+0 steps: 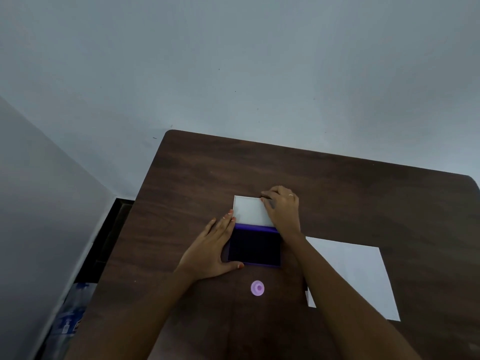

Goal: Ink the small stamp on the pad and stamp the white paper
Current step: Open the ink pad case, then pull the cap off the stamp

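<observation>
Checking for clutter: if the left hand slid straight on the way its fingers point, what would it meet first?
Probably the open white lid: the left hand already has its fingertips at the lid's left edge.

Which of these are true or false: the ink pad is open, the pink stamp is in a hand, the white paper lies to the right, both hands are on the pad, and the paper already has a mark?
1. The ink pad is open, its lid folded back. True.
2. The pink stamp is in a hand. False: it stands alone on the table, nearer the person.
3. The white paper lies right of the pad. True.
4. Both hands touch the pad. True: left hand at its side, right hand on the lid.
5. The paper has a stamped mark. False: none shows.
</observation>
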A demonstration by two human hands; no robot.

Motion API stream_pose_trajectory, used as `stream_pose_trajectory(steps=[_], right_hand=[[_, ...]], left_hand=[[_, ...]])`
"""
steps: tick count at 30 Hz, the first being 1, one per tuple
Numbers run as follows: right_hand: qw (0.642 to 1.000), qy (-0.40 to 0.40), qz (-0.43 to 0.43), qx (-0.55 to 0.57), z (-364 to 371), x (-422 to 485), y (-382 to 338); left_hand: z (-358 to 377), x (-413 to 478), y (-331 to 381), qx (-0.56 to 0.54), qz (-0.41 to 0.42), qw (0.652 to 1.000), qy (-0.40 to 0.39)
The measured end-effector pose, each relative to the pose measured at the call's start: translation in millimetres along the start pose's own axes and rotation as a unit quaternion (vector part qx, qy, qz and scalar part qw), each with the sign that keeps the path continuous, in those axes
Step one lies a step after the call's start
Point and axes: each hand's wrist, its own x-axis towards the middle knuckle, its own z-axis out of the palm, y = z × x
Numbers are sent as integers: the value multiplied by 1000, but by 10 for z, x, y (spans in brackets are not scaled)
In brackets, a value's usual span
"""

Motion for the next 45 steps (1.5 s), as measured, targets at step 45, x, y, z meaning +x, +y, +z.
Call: stream_pose_trajectory(steps=[45], right_hand=[[721, -95, 297, 619, -411, -1733, -346]], left_hand=[[-351, -497, 1138, -485, -112, 856, 142]])
